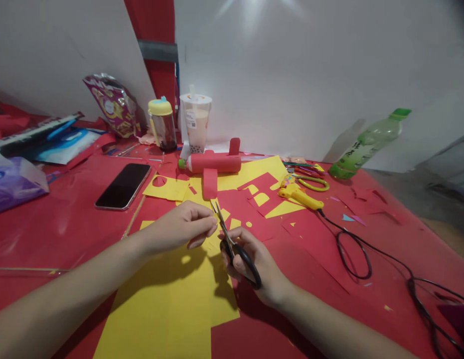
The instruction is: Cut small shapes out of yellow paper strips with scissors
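In my right hand (254,264) is a pair of scissors (228,234) with black handles; the blades point away from me and stand slightly apart. Close to the blades, on their left, the fingertips of my left hand (196,224) are pinched together. What they hold, if anything, I cannot make out. Under both hands lie large yellow paper sheets (164,304) and small yellow cut pieces (235,223). Just beyond the hands rests a bottle wrapped in red paper (217,163), with red strips sticking out from it.
A yellow glue gun (301,195) with a black cord (366,247) lies right, near yellow-handled scissors (321,185). A green bottle (366,144) leans against the white wall. Behind stand a milk tea cup (196,122) and yellow-lidded bottle (162,124). A phone (123,186) lies left.
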Available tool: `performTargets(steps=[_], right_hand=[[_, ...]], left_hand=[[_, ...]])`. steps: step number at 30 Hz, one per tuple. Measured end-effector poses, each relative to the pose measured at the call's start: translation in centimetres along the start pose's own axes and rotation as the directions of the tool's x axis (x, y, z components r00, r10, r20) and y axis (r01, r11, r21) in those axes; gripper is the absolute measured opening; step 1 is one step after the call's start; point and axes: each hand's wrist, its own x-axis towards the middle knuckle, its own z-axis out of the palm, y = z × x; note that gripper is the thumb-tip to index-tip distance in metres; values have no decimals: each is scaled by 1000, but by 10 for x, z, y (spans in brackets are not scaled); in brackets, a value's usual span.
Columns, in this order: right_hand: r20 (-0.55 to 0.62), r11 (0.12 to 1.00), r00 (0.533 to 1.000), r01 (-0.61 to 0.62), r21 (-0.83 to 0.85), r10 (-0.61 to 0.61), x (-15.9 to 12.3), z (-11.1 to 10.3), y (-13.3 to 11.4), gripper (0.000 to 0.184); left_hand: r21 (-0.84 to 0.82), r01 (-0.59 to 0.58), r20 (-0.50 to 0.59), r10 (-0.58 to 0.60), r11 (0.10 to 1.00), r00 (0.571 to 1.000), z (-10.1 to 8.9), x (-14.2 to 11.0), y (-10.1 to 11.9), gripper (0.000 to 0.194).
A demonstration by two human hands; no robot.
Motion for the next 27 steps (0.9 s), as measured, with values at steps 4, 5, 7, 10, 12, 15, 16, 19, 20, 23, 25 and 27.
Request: performTargets(steps=[4, 5, 7, 10, 12, 15, 16, 19, 20, 23, 25, 27], right_hand=[[-13, 1000, 1000, -27, -1, 27, 1, 1, 1, 50], [-13, 1000, 999, -32, 2, 32, 1, 1, 1, 50], [-12, 999, 999, -39, 9, 39, 2, 1, 3, 51], [-13, 998, 998, -56, 23, 56, 3, 0, 4, 53], [-11, 997, 998, -68, 21, 69, 2, -1, 4, 53], [-23, 996, 996, -80, 24, 81, 2, 0, 3, 53], [-27, 996, 996, -85, 32, 86, 2, 1, 2, 53], [-26, 995, 996, -86, 49, 87, 2, 3, 1, 53], [-27, 995, 996, -81, 50, 83, 3, 4, 1, 53], [-63, 998, 997, -46, 46, 48, 5, 3, 1, 49], [-112, 999, 994, -3, 47, 8, 6, 1, 3, 48], [-155, 998, 987, 44, 43, -37, 7, 0, 4, 48]], left_hand=[[-29, 17, 66, -15, 999, 998, -6, 0, -3, 30], [-32, 25, 77, -23, 999, 997, -8, 0, -3, 30], [-44, 40, 98, -36, 998, 995, -10, 0, -3, 29], [-80, 53, 136, -42, 995, 990, -13, 1, -2, 28], [-113, 60, 161, -41, 992, 986, -14, 1, -2, 26], [-167, 76, 180, -46, 983, 983, -14, 2, -3, 24], [-183, 85, 183, -51, 979, 982, -14, 3, -4, 24], [-219, 113, 186, -72, 969, 980, -14, 4, -6, 25], [-227, 118, 187, -76, 967, 979, -15, 4, -6, 25], [-230, 123, 193, -78, 965, 978, -15, 3, -6, 25], [-203, 122, 197, -82, 971, 977, -15, 3, -4, 25], [-145, 124, 205, -93, 982, 974, -13, 2, -2, 24]])
